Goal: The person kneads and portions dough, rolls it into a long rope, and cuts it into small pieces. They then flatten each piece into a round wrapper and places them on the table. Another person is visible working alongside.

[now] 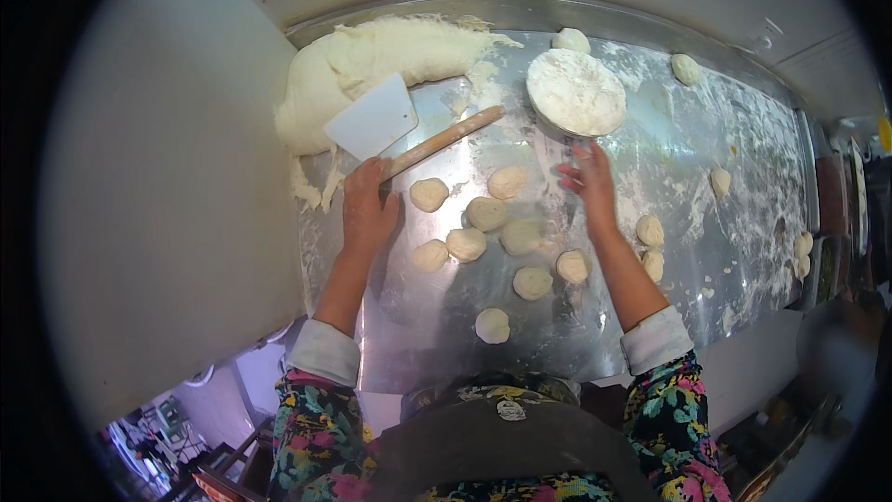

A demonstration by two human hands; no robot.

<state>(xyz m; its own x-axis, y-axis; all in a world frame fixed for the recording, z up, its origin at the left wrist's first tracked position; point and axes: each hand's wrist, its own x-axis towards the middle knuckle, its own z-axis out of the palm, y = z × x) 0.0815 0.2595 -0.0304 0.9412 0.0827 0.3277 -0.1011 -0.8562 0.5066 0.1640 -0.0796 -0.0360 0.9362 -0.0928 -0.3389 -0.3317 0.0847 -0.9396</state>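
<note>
My left hand [369, 206] rests at the near end of a wooden rolling pin [446, 143]; whether its fingers close round the pin is hard to tell. A white plastic dough scraper [375, 118] lies just beyond, against a large mass of dough [390, 49]. My right hand [587, 178], fingers apart and holding nothing, is just below a bowl heaped with flour [577, 92]. Between my hands and nearer to me are several round dough pieces [487, 214], one of them blurred [521, 237].
The metal worktop [425, 335] is dusted with flour, mostly at the right. More dough balls [650, 231] lie right of my right forearm, and one [571, 40] sits behind the bowl. A wall [188, 174] borders the left side; a raised metal edge [543, 10] runs along the back.
</note>
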